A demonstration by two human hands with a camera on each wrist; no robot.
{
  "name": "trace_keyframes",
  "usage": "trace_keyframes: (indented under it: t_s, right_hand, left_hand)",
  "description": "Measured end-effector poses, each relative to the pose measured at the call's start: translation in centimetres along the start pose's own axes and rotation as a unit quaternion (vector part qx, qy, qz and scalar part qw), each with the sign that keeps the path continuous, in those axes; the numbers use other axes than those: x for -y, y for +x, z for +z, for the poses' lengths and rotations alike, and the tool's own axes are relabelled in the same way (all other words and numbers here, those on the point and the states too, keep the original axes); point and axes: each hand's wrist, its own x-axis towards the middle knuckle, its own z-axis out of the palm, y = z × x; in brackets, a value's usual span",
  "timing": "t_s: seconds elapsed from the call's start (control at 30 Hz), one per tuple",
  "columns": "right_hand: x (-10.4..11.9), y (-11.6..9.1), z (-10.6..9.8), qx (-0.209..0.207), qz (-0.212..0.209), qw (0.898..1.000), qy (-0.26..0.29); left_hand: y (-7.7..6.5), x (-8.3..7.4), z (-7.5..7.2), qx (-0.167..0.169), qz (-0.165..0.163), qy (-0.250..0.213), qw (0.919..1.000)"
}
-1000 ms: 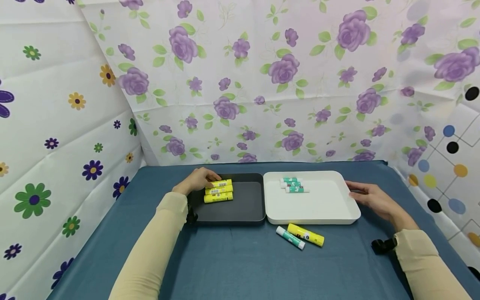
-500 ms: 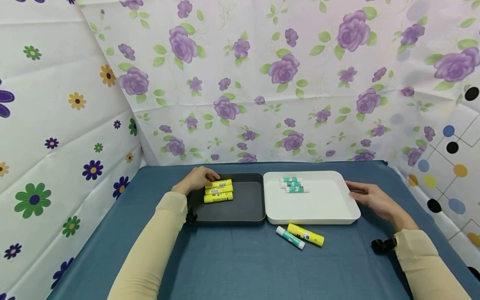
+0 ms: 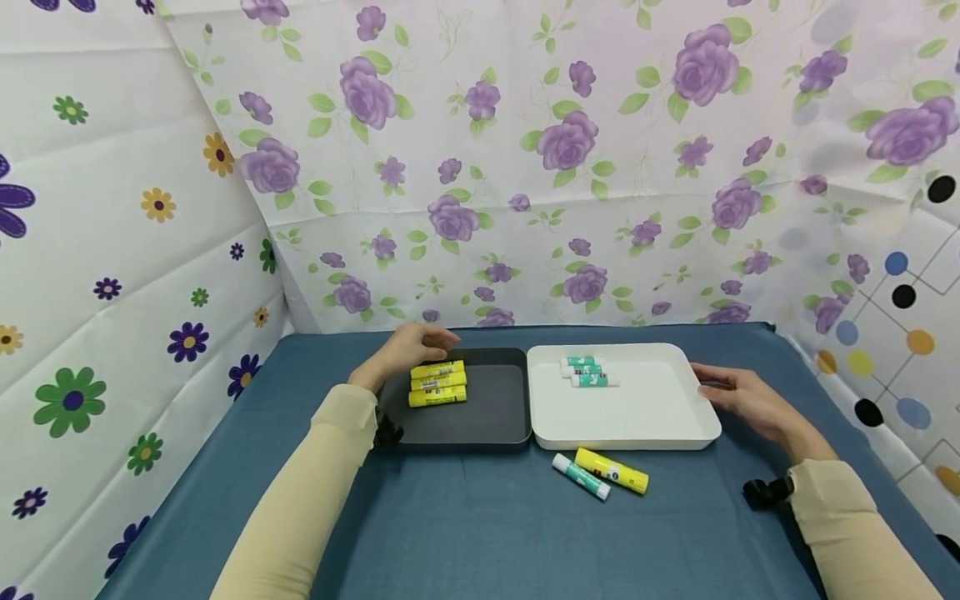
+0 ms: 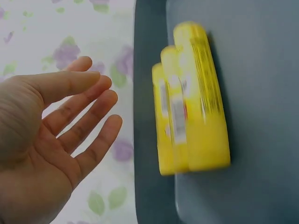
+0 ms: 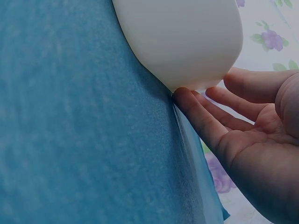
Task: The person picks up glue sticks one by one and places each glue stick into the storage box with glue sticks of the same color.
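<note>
My left hand (image 3: 411, 350) hovers over the back left corner of the black tray (image 3: 495, 417), its fingers extended and holding nothing. Close by, three yellow glue sticks (image 4: 205, 135) lie side by side in that tray, apart from the fingers in the left wrist view. At the right end of the white tray (image 3: 622, 412), the fingertips and thumb of my right hand (image 3: 750, 400) touch the outer wall, fingers fairly straight. Inside the white tray are three small green-and-white glue sticks (image 3: 594, 380).
In front of the trays, one green-and-white glue stick (image 3: 581, 477) and one yellow glue stick (image 3: 611, 471) lie on the blue cloth (image 3: 480, 533). The trays stand edge to edge near the table's back. A floral curtain (image 3: 510, 167) hangs behind.
My left hand has lifted off the yellow glue sticks and shifted slightly back and right, its fingers straightening. The right hand has stayed at the white tray.
</note>
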Motion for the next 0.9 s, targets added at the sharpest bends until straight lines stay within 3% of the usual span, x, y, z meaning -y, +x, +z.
trace_keyframes:
  t_s: [0.2,0.43,0.9]
  right_hand:
    - [0.0,0.1,0.1,-0.002,0.002,1.000,0.001]
    - [0.0,0.1,0.2,-0.001,0.005,1.000,0.001]
    - [0.0,0.1,0.1,0.004,0.003,1.000,0.005]
  left_hand:
    - [-0.3,-2.2,1.4,-0.002,0.049,-0.048,0.9977]
    - [-0.6,-4.4,3.9,0.006,0.077,-0.090,0.9929]
    - [-2.0,-8.7,9.7,0.065,0.139,-0.111,0.9819]
